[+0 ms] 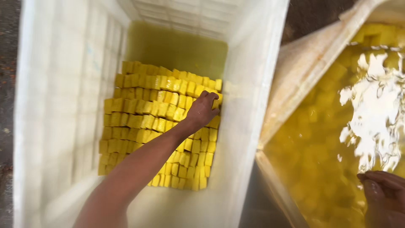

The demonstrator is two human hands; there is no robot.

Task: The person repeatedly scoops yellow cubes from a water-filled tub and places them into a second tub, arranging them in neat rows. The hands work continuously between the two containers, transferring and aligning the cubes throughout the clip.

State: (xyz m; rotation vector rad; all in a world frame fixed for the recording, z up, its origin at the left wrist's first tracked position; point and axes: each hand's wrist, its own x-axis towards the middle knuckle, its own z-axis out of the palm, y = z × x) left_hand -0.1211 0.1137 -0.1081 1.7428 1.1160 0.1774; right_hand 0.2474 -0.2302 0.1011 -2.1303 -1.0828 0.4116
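in the white crate [249,105], left hand [202,110] grips a yellow block [216,101]; right hand's [384,190] grip unclear.

My left hand [202,109] covered a few yellow blocks [156,122], fingertips hidden behind the row's edge, grip unclear. Right hand [384,198] was cut off at the frame's bottom-right corner, only the knuckles showing. Tub [270,118] blocks were blurred under glare on the liquid. White crate [63,105] walls were smeared by motion, top & bottom cropped.

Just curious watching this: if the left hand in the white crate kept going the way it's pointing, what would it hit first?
Probably the white crate's right wall: the left hand reaches up-right over the yellow blocks, fingertips almost there.
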